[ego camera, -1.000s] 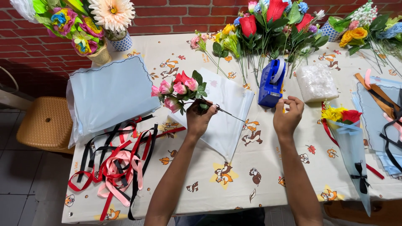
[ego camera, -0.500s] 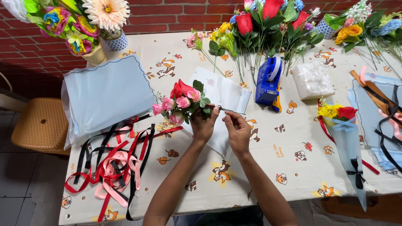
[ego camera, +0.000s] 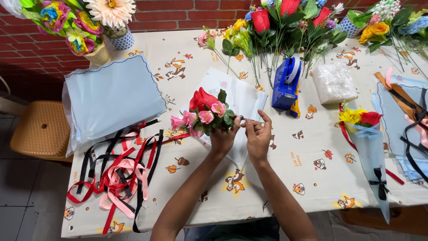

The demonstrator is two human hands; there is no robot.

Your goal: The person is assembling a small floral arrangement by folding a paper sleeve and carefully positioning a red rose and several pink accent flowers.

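My left hand [ego camera: 223,135] grips the stems of a small bunch of artificial flowers [ego camera: 203,113], one red and several pink with green leaves, held over a pale wrapping sheet [ego camera: 243,100] on the table. My right hand [ego camera: 257,132] is right beside it, fingers pinched on the thin stems where they stick out to the right. Both hands touch at the stems.
A blue tape dispenser [ego camera: 286,83] stands just beyond the hands, with a clear plastic packet [ego camera: 333,82] next to it. Red, pink and black ribbons [ego camera: 117,172] lie at the left, below a stack of light blue sheets [ego camera: 110,96]. A wrapped bouquet [ego camera: 369,138] lies at right. Loose flowers [ego camera: 285,22] line the far edge.
My right hand came in from the right and joined the left at the stems. The bunch has been lifted slightly and turned, with the red flower now on top.
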